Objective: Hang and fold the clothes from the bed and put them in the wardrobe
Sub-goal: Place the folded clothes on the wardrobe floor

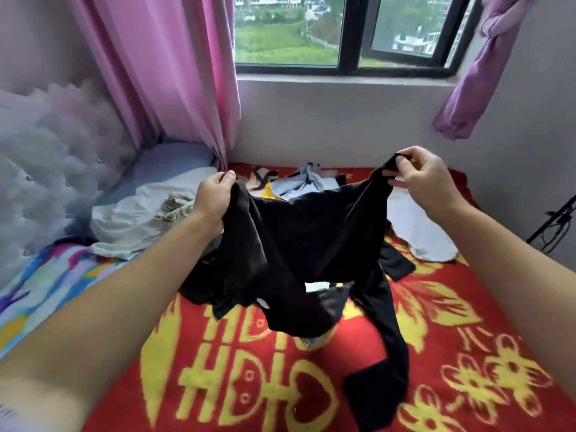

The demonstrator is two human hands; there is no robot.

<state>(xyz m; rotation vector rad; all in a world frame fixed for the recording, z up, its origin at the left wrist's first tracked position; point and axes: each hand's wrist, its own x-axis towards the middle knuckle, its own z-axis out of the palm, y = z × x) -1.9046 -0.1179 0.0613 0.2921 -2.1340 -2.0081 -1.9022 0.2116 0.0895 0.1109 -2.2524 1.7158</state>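
I am looking down on a bed (436,353) covered by a red and yellow blanket, set under a window (343,32) with pink curtains (174,73). I am holding a black long-sleeved garment (299,244) up over the middle of the bed, the left hand (215,198) gripping one top corner and the right hand (427,179) pinching the other, so that the cloth is spreading out and I can judge how to fold it. Its sleeve is trailing down onto the near blanket. More clothes are lying farther off: a cream piece (137,219) at left, a pale blue one (305,182) behind, a white one (417,232) at right.
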